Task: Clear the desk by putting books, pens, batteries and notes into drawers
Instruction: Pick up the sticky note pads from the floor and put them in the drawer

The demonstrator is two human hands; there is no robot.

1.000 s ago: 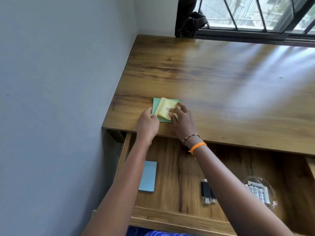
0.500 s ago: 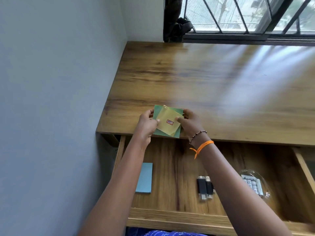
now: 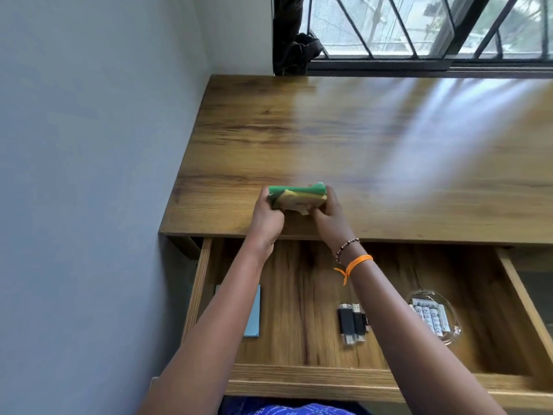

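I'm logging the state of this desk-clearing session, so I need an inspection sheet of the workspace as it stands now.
Surface: wooden desk top, bare where visible, sunlight streaks across it.
Job's things: green and yellow sticky notes held just above the desk's front edge; open drawer below holds a blue note pad, black USB sticks and a glass dish of batteries.
Clutter: nothing seen.
Hands: left hand and right hand both grip the sticky notes from either side.
Cables: nothing seen.
Surroundings: grey wall on the left, barred window behind, dark cloth at its corner.
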